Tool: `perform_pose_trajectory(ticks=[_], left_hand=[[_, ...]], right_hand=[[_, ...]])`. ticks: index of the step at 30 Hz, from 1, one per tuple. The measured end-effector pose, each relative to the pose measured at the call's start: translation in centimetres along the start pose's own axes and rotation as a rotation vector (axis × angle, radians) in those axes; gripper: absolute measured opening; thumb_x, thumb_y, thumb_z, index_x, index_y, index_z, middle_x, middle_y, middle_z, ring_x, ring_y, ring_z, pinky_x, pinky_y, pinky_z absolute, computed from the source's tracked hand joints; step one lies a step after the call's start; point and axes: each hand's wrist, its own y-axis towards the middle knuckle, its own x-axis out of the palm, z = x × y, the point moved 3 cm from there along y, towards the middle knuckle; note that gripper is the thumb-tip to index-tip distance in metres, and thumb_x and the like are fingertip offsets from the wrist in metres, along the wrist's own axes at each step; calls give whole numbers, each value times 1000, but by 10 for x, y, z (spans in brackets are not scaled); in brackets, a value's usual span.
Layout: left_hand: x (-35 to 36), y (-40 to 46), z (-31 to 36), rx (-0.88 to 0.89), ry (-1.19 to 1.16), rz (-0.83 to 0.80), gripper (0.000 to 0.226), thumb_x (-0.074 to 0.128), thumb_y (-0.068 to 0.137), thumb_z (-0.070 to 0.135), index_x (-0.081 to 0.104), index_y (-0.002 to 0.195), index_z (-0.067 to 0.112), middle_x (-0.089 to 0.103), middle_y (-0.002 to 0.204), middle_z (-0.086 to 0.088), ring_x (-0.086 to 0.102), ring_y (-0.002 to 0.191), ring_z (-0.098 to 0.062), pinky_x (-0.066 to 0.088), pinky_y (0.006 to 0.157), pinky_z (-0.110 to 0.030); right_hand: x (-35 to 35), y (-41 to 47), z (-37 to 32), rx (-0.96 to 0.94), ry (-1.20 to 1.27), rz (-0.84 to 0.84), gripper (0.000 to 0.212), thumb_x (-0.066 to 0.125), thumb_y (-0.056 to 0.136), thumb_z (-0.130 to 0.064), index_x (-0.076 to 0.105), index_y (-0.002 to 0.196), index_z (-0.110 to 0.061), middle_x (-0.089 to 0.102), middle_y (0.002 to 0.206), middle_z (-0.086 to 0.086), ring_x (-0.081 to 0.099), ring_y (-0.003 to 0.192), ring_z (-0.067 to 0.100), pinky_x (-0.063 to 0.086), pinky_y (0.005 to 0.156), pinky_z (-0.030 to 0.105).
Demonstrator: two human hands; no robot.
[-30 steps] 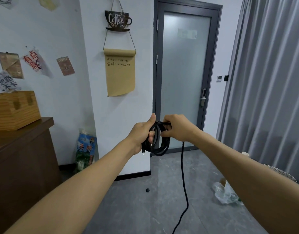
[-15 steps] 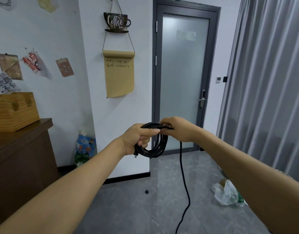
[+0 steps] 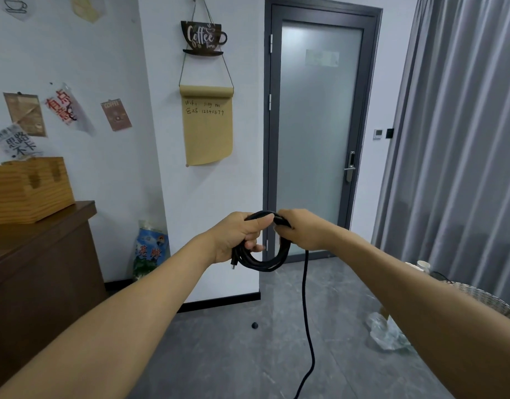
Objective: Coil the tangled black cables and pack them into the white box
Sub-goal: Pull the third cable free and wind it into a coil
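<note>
Left hand (image 3: 238, 236) grips the coiled black cable (image 3: 262, 259) to keep its loops together, while right hand (image 3: 301, 230) pinches the trailing length to form another turn.

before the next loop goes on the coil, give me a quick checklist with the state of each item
1. Left hand grips the black cable coil: ok.
2. Right hand holds the cable at the top of the coil: ok.
3. Connector end hangs free below the left hand, not caught in the loops: ok.
4. Loose tail is all wound in: not ok, it runs from the right hand to the floor and out of frame.
5. Tail free of knots along its visible stretch: ok; the rest, cannot tell.
6. White box within reach: cannot tell, none in view.
</note>
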Motion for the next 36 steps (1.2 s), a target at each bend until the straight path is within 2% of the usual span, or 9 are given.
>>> perform_pose_trajectory(ticks=[4,7,14,18,20,23,27,32,36], left_hand=[[3,1,3,5,-32,38,22,54,94,30,58,82,11,30,48,4,46,41,-10,58,67,-25],[5,1,4,11,-99,21,28,52,94,31,50,73,13,39,48,5,52,44,-9,57,62,-23],[3,2,6,23,-125,-9,38,52,92,37,37,64,16,29,43,9,26,34,-4,33,41,-15],[1,3,6,29,-149,11,41,52,92,36,34,61,17,27,41,9,24,33,-4,28,39,-14],[-1,4,6,19,-179,38,42,53,92,37,34,60,18,27,41,9,24,33,-3,28,38,-14],[-10,5,4,-6,-262,91,43,54,91,39,33,60,19,25,41,9,23,32,-3,29,37,-14],[-26,5,-1,-23,-351,200,44,56,91,40,33,59,20,25,40,10,23,31,-3,28,36,-14],[-69,3,-5,23,-518,461,42,59,91,34,35,60,20,28,36,11,25,28,-1,28,33,-12],[-99,-3,-12,38,-447,693,40,64,89,34,40,61,17,32,33,10,32,30,-7,35,41,-18]], right_hand=[[-3,2,1,12,-18,3,18,40,97,-21,44,85,-8,50,73,2,41,60,16,35,56,27],[-6,1,-1,9,-44,-3,19,40,98,-20,43,83,-9,46,69,-1,39,56,14,33,53,25],[-11,-1,-3,-8,-7,-13,21,42,96,-20,43,78,-10,54,75,7,42,60,18,34,55,27],[-12,-2,-2,15,193,-19,20,49,95,-26,54,86,-8,69,82,6,46,56,14,38,53,24],[-12,-3,1,21,350,9,25,55,93,-33,59,94,-8,65,77,2,44,52,9,38,50,19],[-16,-4,10,5,555,94,27,60,89,-33,62,101,-9,53,70,4,42,58,12,38,55,22],[-19,-6,23,22,637,176,10,62,90,-17,61,83,-9,52,66,4,41,57,13,37,54,21],[-18,-17,54,159,495,287,13,60,91,-17,65,85,-7,57,63,1,43,53,10,36,46,12],[-20,-19,69,202,426,419,7,64,88,-16,69,88,-11,61,64,1,53,61,15,44,60,25]])
